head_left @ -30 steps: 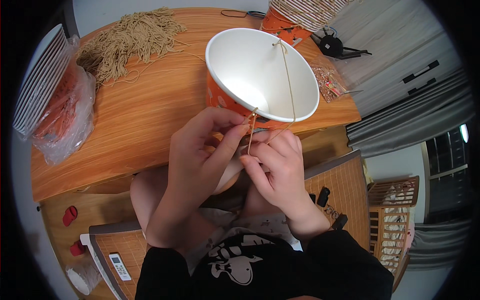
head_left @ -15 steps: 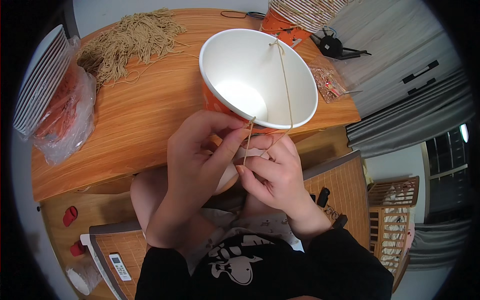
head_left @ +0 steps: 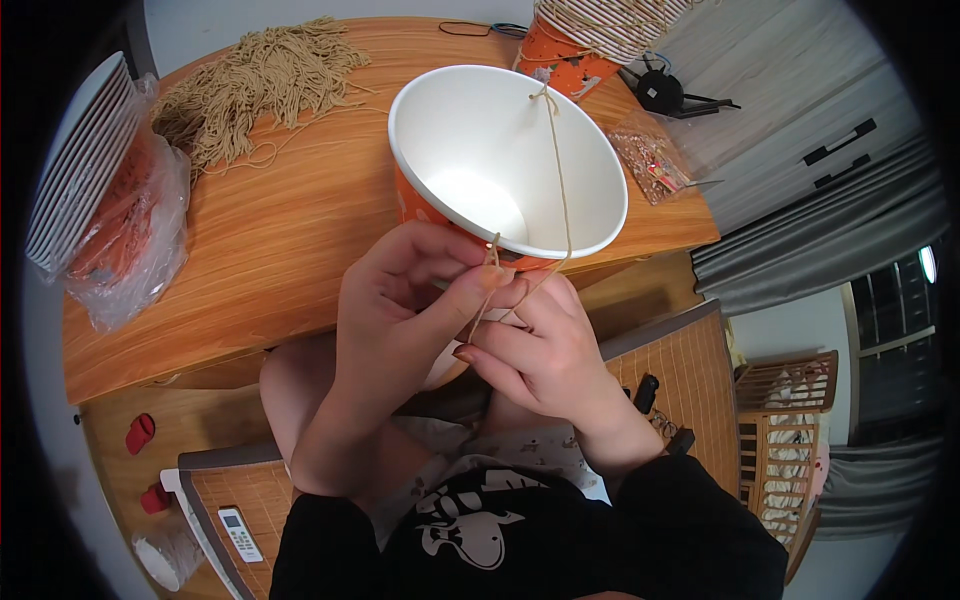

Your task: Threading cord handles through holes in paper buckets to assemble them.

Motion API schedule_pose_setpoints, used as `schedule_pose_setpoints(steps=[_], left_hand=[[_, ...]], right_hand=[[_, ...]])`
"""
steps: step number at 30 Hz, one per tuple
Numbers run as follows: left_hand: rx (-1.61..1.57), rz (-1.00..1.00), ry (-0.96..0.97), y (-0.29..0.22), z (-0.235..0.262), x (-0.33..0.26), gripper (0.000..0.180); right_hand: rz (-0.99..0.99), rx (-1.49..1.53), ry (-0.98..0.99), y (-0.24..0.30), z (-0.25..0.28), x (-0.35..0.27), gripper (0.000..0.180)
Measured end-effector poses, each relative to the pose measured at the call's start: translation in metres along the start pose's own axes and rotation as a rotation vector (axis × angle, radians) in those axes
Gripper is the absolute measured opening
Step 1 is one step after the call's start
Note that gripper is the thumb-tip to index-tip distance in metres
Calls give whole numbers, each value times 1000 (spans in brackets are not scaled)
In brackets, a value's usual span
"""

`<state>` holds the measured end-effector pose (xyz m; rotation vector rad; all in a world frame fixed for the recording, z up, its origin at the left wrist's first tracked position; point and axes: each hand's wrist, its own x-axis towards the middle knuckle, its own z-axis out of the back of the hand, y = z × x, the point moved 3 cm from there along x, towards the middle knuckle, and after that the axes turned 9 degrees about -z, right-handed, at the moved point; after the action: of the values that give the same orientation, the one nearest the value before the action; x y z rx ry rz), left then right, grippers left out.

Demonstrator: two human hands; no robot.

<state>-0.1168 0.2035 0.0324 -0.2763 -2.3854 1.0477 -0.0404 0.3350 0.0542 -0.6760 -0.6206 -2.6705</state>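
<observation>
Bucket [head_left: 490, 135] and string [head_left: 562, 180]: the bucket, white within and orange outside, stands tilted at the front edge of the table [head_left: 260, 240], its mouth turned toward the seated person; its base is hidden from me. The thin tan string is tied at the far wall, spans the open mouth, crosses the near rim and runs down to the fingers; another length of it leaves the near rim just above the left hand [head_left: 395, 305]. Left hand: thumb and forefinger together, clamped on the string just below the rim. Right hand [head_left: 545, 350]: thumb and forefinger pinched on the string lower down, the other fingers bent; whether these also grip it I cannot tell from here.

Around the bucket: at the back left of the table, a loose heap of tan yarn [head_left: 265, 90]; at the far left, a stack of white-rimmed buckets [head_left: 95, 165] partly inside a clear plastic bag [head_left: 150, 240]. Behind, to the right, stands an orange stack [head_left: 568, 62] with cord across its pale rims, and near it a black device [head_left: 662, 92] with rods and a clear packet [head_left: 648, 165] of small pieces.

Farther out, below the table: a white remote control [head_left: 240, 533] on a brown mat, two red slippers [head_left: 140, 432] on the floor, and, to the right, a wooden crib [head_left: 785, 425] beside grey curtains [head_left: 800, 250]
</observation>
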Motion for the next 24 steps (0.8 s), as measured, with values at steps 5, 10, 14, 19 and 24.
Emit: schedule_pose_setpoints(steps=[5,10,14,19,24], left_hand=[[-16,-29,16,0,5,-1,16],[49,-28,24,-2,5,-3,15],[-9,-33,49,-3,3,-1,16],[6,-79,63,-4,3,-4,15],[-29,-97,79,-2,2,-4,16]], right_hand=[[-99,84,-49,0,14,-1,27],[-30,-126,-535,13,28,3,39],[-164,-249,-423,29,41,15,31],[-128,-311,-368,24,34,18,29],[-151,-275,-327,22,33,19,25]])
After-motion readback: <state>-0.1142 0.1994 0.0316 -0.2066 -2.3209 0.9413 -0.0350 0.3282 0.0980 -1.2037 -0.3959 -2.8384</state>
